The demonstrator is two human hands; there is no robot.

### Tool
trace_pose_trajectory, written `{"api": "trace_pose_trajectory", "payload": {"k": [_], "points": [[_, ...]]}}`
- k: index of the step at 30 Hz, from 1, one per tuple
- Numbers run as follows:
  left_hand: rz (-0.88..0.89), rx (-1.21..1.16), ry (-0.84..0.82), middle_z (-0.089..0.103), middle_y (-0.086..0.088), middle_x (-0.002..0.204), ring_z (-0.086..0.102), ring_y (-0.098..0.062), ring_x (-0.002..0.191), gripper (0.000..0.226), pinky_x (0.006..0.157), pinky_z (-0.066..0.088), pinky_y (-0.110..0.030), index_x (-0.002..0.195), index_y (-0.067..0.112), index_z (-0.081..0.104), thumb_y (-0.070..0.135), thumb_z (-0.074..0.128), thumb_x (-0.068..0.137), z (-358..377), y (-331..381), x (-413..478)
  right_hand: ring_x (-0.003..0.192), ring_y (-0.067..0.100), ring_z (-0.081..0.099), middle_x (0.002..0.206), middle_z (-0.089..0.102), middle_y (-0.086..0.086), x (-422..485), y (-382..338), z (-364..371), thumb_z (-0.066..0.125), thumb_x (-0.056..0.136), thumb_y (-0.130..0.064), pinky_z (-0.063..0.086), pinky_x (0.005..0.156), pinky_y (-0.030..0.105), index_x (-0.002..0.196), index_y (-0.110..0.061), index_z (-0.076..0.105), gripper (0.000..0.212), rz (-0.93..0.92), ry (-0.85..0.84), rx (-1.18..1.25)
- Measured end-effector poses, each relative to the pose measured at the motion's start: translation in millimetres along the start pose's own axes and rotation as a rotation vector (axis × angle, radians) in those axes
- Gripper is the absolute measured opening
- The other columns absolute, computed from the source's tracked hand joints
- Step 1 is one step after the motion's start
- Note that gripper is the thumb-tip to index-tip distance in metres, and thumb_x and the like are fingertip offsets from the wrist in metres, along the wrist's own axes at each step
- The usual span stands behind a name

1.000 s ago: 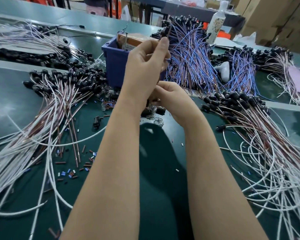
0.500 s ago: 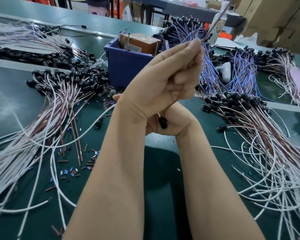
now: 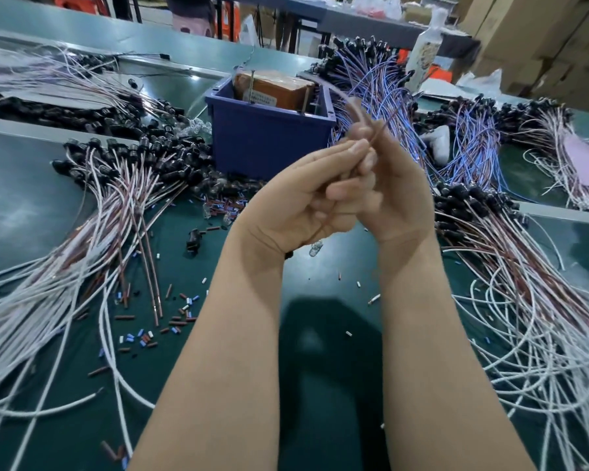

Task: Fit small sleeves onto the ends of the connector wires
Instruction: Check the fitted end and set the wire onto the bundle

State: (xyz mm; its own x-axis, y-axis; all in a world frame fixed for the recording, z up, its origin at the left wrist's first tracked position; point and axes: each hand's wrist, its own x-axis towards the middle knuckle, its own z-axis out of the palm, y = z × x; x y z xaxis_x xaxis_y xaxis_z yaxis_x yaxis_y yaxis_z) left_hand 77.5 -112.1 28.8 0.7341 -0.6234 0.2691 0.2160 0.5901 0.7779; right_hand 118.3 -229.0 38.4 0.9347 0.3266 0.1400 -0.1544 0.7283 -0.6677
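My left hand (image 3: 296,195) and my right hand (image 3: 393,195) meet above the green table, fingertips together. Between them they pinch a thin brown connector wire (image 3: 383,125) that sticks up past the fingers; its end is blurred. A small clear piece (image 3: 315,248) hangs just under my left palm. Whether a sleeve is on the wire is hidden by my fingers. Small brown, blue and white sleeves (image 3: 150,334) lie scattered on the table at lower left.
A blue bin (image 3: 269,137) with a brown box stands behind my hands. Bundles of white and brown wires with black connectors (image 3: 126,185) spread left and right (image 3: 510,266). Blue wires (image 3: 378,83) pile up at the back. A loose black connector (image 3: 194,239) lies left of my wrist.
My right hand rose from below my left hand to meet it at fingertip height. My left hand dropped slightly. The wire is now held by both hands.
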Motion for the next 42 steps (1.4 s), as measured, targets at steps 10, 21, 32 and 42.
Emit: {"api": "trace_pose_trajectory", "payload": {"k": [10,21,32,42], "points": [[0.112,-0.208,0.787,0.043,0.009,0.045,0.026,-0.001,0.031,0.03,0.031,0.021,-0.01,0.074,0.015,0.048,0.022,0.039,0.102,-37.1,-5.1,1.4,0.037,0.005,0.032,0.052,0.042,-0.003,-0.5,-14.0,-0.4,0.032,0.104,-0.021,0.022,0.039,0.017,0.099,-0.008,0.056,0.028,-0.25,0.434,-0.537],[0.221,0.379,1.126,0.063,0.0,0.076,0.038,0.001,0.034,0.027,0.038,0.031,-0.011,0.073,0.015,0.056,0.017,0.047,0.099,-37.5,-6.7,9.8,0.05,0.013,0.061,0.063,0.065,0.005,-7.1,13.9,13.4,0.028,0.099,-0.006,0.047,0.046,0.016,0.104,-0.011,0.053,0.026,0.452,-0.148,-1.574],[0.191,0.471,1.105,0.055,0.001,0.062,0.043,0.0,0.035,0.029,0.039,0.034,-0.014,0.073,0.013,0.055,0.017,0.044,0.1,-36.5,-11.9,7.4,0.067,0.007,0.063,0.083,0.068,0.001,0.5,14.1,4.8,0.049,0.097,-0.018,0.054,0.062,0.019,0.111,-0.012,0.062,0.02,0.165,0.08,-1.275],[0.089,0.675,0.82,0.052,0.007,0.061,0.033,-0.005,0.043,0.028,0.042,0.027,-0.017,0.076,0.017,0.058,0.021,0.045,0.1,-37.6,-13.4,4.2,0.078,0.015,0.062,0.096,0.062,0.006,14.2,23.9,0.0,0.039,0.101,-0.012,0.052,0.072,0.027,0.117,-0.008,0.046,0.018,-0.116,0.443,-0.72]]}}
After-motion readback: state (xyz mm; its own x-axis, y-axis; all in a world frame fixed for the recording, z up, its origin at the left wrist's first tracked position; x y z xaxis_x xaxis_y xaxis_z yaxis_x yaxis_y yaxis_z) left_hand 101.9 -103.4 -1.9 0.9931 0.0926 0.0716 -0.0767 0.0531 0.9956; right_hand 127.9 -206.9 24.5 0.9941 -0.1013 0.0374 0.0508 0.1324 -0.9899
